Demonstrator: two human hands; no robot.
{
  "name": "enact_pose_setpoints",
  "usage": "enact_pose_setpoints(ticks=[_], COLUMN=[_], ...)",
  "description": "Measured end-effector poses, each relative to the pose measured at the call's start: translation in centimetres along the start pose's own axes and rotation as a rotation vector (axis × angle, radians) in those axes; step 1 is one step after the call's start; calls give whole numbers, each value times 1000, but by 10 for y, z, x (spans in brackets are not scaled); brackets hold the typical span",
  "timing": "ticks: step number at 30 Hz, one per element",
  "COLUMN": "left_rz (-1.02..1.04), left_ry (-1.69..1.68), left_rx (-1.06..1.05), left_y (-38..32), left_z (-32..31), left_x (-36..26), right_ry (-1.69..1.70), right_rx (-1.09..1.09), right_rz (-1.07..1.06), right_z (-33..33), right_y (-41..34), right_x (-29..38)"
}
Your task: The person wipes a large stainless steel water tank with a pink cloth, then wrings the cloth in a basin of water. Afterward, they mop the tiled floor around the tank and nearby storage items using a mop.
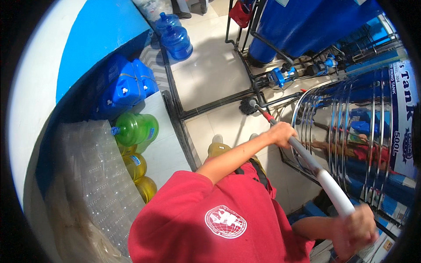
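My left hand [282,134] is closed around the grey middle of a long pole [304,154], just above its red section. Near the pole's white upper end, at the lower right, my right hand [357,230] is wrapped round it and looks blurred. From there the pole slants away to a round dark brush head [249,106] low beside black pipes on the tiled floor [210,77]. A shiny ribbed steel tank [342,131] stands close to the pole on the right.
Blue water jugs [177,42] stand ahead at the left. A green jug [136,129], yellow jugs [135,166] and blue containers [121,90] line the left side by bagged clear bottles [102,184]. Black pipes [213,104] cross the floor towards a blue pump [279,77] and large blue tank [289,29].
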State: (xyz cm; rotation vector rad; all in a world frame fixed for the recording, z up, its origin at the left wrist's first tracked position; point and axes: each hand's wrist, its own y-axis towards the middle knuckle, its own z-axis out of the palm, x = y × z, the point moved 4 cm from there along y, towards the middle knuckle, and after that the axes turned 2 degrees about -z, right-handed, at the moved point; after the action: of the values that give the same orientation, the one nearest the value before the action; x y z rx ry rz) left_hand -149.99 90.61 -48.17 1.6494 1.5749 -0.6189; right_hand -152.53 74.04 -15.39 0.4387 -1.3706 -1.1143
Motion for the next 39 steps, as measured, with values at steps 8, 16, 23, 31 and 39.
enact_pose_setpoints(ticks=[8,16,23,31,39], left_rz=[-233,-300,-338,-421,-426], left_ry=[-158,-171,-135,-78,-134], left_rx=[-36,-46,-4,-21,-21], left_y=[3,29,4,-11,-8], left_z=[14,16,27,48,48], left_x=[68,62,65,68,73], right_ry=[-422,-279,-190,-218,-174], right_rx=[-40,-75,-178,-206,-165], right_rz=[87,87,124,174,186], right_z=[-14,-85,-127,-141,-144], right_y=[-24,2,-10,-28,-24], right_x=[-64,-61,-57,-54,-60])
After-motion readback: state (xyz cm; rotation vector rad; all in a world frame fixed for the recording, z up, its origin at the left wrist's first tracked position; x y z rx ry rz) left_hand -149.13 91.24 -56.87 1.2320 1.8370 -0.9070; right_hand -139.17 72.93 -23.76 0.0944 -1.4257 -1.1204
